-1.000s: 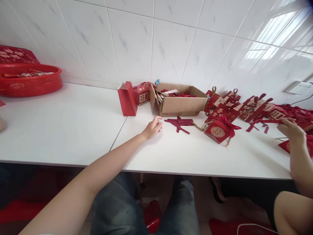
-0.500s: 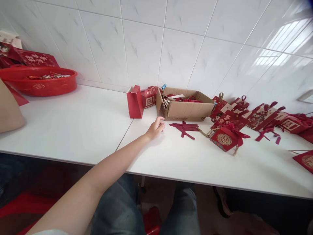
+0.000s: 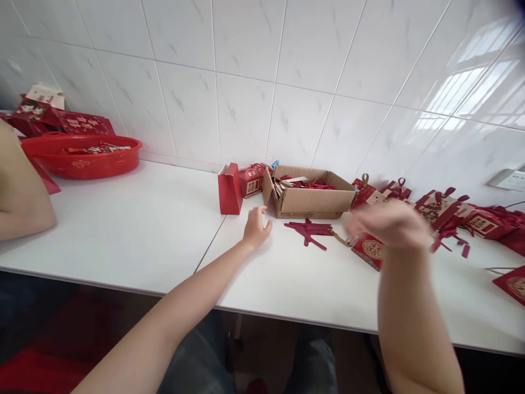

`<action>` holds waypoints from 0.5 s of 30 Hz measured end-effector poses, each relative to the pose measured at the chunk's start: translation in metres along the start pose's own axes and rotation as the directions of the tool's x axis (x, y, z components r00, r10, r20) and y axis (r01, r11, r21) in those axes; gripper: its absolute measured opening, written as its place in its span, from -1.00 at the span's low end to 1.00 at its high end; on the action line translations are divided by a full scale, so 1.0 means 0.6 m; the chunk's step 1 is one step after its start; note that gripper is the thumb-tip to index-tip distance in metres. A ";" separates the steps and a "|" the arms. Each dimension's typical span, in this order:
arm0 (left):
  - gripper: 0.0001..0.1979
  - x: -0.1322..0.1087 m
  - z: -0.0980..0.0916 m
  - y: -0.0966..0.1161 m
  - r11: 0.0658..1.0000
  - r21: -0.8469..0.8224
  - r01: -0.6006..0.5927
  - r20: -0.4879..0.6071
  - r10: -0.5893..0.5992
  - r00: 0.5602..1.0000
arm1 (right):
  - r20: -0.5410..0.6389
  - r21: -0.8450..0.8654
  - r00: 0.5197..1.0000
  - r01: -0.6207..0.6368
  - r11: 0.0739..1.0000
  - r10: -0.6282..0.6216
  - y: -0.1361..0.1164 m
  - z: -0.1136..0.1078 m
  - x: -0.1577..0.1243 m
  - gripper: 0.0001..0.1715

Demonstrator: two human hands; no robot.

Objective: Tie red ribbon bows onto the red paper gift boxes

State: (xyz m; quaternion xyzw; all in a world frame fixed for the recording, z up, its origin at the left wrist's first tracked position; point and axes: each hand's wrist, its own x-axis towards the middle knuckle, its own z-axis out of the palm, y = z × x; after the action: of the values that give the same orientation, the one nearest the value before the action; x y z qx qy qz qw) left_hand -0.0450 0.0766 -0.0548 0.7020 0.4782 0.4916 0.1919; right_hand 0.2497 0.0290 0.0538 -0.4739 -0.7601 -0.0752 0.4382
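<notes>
My left hand [image 3: 257,227] rests over the white table in front of a cardboard box [image 3: 318,202]. Its thumb stands apart from the bent fingers, and nothing is in it. Behind it stand an upright red paper bag [image 3: 231,190] and a small red gift box [image 3: 251,183]. Dark red strap strips [image 3: 309,228] lie crossed in a pile between my hands. My right hand [image 3: 389,223], smeared by motion, is above a red gift box with a round gold pattern [image 3: 371,249] and hides part of it. Whether it holds anything cannot be made out.
A red plastic basin [image 3: 90,163] with small packets stands at the left, near another person's arm [image 3: 24,191]. Several red gift bags [image 3: 443,208] with loop handles crowd the right side against the tiled wall [image 3: 241,109]. The table's front edge runs just before my legs.
My right hand has come into view from the lower right, over the patterned gift box. My left hand's thumb and fingers have spread apart. The view has tilted up slightly.
</notes>
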 end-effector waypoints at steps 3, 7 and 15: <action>-0.32 0.025 -0.040 -0.009 0.977 0.207 0.044 -0.393 0.041 0.919 | 0.064 0.276 0.983 -0.185 0.943 0.174 -0.042 0.087 -0.006 -0.61; 0.05 0.062 -0.108 -0.041 0.934 0.251 0.253 -0.620 -0.046 0.783 | -0.044 0.412 0.888 -0.402 0.818 0.458 -0.074 0.217 -0.052 -0.68; -0.10 0.055 -0.088 -0.053 0.953 0.139 0.270 -0.307 -0.217 0.927 | -0.004 0.427 0.962 -0.245 0.870 0.274 -0.116 0.254 -0.097 -0.71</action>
State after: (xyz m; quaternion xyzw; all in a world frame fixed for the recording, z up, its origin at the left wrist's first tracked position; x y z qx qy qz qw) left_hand -0.1046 0.1094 -0.0384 0.5721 0.6267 0.5161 0.1164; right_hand 0.1139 0.0341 -0.0600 -0.4627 -0.6731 0.1355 0.5608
